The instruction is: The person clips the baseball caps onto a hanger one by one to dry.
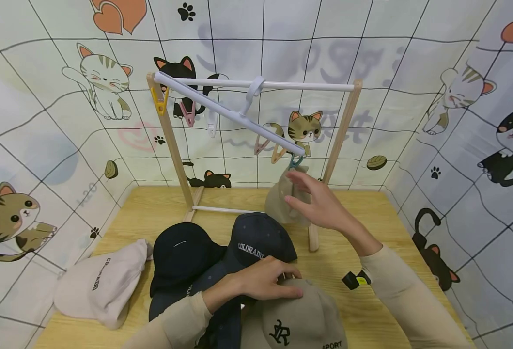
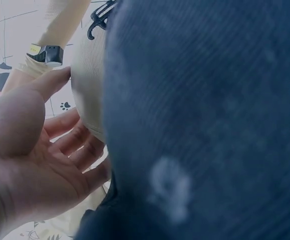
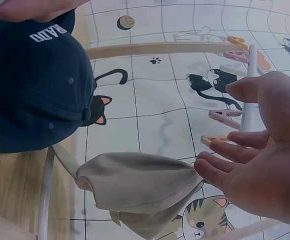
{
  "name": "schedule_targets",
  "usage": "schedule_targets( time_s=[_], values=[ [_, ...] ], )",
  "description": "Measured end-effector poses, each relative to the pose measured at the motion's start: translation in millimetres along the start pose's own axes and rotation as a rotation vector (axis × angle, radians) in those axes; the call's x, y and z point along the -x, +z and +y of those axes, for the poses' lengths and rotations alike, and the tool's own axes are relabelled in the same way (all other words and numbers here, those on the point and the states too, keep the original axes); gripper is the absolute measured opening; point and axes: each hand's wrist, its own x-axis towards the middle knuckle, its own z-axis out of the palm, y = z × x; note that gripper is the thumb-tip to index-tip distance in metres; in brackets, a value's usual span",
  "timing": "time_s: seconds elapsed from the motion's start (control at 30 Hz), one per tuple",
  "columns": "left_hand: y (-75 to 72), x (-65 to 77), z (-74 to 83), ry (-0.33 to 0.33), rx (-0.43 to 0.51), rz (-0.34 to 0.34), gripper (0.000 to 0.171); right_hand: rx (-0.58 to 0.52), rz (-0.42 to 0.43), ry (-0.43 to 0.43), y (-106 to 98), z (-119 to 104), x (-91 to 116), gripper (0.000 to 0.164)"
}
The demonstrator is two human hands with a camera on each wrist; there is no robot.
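A beige cap [image 1: 287,194] hangs from a teal clip [image 1: 296,161] at the low right end of a tilted white clip hanger [image 1: 234,115]. My right hand [image 1: 319,198] is beside this cap, fingers extended; in the right wrist view the fingertips are close to its clipped end, and contact is unclear. My left hand [image 1: 267,280] rests at the crown of another beige cap [image 1: 302,315] with dark lettering, its fingers loosely bent. The left wrist view has the thumb and fingers against that cap's edge, with a navy cap [image 2: 209,100] filling the foreground.
The hanger hooks over the top bar [image 1: 308,86] of a wood-framed rack [image 1: 343,128]. More clips, such as a yellow clip [image 1: 159,101], dangle from it. A black cap [image 1: 186,254], a navy cap [image 1: 260,237] and a pale pink cap [image 1: 101,286] lie on the wooden table [image 1: 378,208].
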Motion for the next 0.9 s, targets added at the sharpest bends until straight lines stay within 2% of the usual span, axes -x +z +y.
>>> schedule_targets(
  time_s=[0.27,0.47,0.63,0.73,0.9],
  values=[
    [-2.7,1.9,1.4,0.018,0.047,0.04,0.03,-0.088,-0.047,0.091,0.4,0.1,-16.2,0.072],
    [-4.1,4.6,2.0,0.017,0.071,0.048,0.027,-0.258,-0.02,0.162,7.4,-1.9,-25.6,0.08],
    [-6.3,6.5,1.8,0.04,0.079,0.028,0.025,-0.297,0.008,0.244,13.2,-6.0,-34.5,0.083],
    [-7.8,7.3,0.8,0.073,0.076,0.007,0.022,-0.312,0.054,0.256,16.1,-7.1,-39.8,0.08],
    [-14.3,9.5,1.9,0.112,0.1,-0.066,0.017,-0.359,0.107,0.27,19.5,-8.7,-47.5,0.078]
  ],
)
